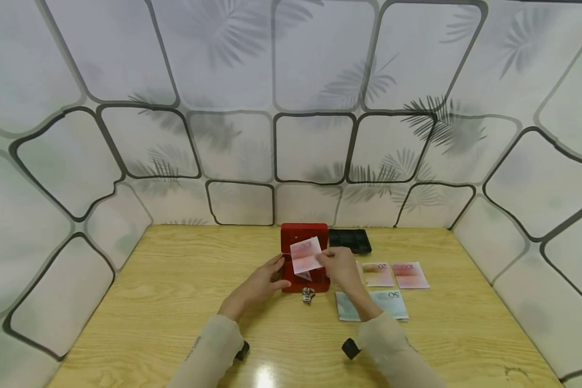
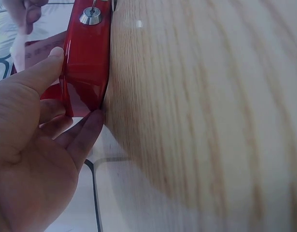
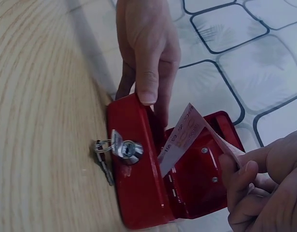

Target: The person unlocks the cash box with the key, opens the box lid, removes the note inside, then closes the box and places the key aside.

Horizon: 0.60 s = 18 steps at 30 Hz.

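Note:
An open red cash box (image 1: pixel 287 284) stands at the middle of the table, its lid raised at the back. My left hand (image 1: pixel 259 283) holds the box at its left side; in the left wrist view the thumb lies on the top edge and fingers reach round the lower corner. My right hand (image 1: pixel 341 268) pinches a pink 100 banknote (image 1: pixel 305 255) over the box. Paper (image 3: pixel 179 142) reaches down into the box; I cannot tell whether it is the same note folded or another. Keys (image 3: pixel 104 157) hang from the lock (image 3: pixel 131 152) on the front.
Right of the box lie a banknote marked 20 (image 1: pixel 378 275) and a pink 100 note (image 1: pixel 411 276), with another note partly hidden by my right hand. Nearer me are green 50 notes (image 1: pixel 390 306). A black wallet (image 1: pixel 354 241) lies behind, by the patterned wall (image 1: pixel 310 151).

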Tool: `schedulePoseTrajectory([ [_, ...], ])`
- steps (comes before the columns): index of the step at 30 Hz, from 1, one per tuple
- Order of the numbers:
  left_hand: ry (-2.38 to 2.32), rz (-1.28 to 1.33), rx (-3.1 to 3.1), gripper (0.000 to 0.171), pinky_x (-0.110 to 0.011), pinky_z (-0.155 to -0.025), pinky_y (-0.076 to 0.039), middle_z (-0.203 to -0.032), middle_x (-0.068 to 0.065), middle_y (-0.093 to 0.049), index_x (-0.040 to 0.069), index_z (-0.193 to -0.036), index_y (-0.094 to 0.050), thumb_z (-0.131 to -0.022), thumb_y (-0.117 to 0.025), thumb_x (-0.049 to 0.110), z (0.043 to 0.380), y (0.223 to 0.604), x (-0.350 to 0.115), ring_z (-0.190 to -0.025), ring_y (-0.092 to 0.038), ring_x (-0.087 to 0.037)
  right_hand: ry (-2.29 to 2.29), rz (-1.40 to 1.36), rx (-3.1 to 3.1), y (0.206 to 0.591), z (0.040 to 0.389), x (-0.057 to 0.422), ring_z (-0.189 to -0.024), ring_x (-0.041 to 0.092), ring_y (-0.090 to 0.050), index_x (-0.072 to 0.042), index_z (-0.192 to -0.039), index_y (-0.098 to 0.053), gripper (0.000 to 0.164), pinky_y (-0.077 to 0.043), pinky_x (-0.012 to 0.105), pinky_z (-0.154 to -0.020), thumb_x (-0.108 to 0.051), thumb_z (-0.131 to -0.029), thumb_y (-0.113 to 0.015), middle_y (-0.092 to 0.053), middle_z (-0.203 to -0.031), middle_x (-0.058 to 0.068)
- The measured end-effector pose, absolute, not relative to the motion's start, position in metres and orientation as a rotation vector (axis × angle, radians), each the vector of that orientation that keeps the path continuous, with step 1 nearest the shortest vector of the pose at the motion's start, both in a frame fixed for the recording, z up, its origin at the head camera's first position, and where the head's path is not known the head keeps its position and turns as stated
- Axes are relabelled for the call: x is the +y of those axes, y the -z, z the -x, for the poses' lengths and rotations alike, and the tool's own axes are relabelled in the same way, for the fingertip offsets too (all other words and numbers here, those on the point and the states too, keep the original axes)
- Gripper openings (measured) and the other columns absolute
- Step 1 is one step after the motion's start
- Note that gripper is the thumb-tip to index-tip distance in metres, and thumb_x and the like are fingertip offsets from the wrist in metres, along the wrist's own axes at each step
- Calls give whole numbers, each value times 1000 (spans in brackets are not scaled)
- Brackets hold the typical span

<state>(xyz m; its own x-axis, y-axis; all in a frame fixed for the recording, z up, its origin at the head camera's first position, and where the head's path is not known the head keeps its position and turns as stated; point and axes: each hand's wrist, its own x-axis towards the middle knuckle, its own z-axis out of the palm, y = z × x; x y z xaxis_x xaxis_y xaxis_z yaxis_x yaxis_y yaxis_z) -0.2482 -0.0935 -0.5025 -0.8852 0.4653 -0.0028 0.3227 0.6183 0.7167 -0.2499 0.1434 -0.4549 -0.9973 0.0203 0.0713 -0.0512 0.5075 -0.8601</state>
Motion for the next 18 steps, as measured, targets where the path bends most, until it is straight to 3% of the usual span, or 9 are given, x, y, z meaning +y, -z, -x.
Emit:
schedulePoseTrajectory([
  [10, -1141, -657, 2639, 73, -51, -122, -26, -169, -16, -22, -7, -157, -32, -102, -67, 27, 248, 503, -94, -154, -23, -37, -1592, -55, -2568, 442, 246, 152, -53, 14, -53, 4, -94, -79, 16, -38, 22, -47, -11, -94, -73, -68, -70, 19],
  [15, -1123, -669, 2655, 74, -50, -122, -27, -170, -15, -21, -5, -158, -32, -102, -67, 28, 248, 504, -95, -154, -23, -37, -1658, -57, -2537, 437, 244, 159, -55, 15, -60, 6, -98, -78, 18, -42, 22, -48, -10, -94, -73, -72, -73, 11],
  [18, -1114, -680, 2670, 74, -50, -121, -28, -169, -16, -22, -7, -157, -32, -102, -67, 28, 249, 505, -95, -153, -25, -37, -1662, -68, -2537, 432, 243, 167, -56, 20, -61, 6, -99, -78, 18, -37, 22, -46, -11, -95, -73, -69, -68, 5],
])
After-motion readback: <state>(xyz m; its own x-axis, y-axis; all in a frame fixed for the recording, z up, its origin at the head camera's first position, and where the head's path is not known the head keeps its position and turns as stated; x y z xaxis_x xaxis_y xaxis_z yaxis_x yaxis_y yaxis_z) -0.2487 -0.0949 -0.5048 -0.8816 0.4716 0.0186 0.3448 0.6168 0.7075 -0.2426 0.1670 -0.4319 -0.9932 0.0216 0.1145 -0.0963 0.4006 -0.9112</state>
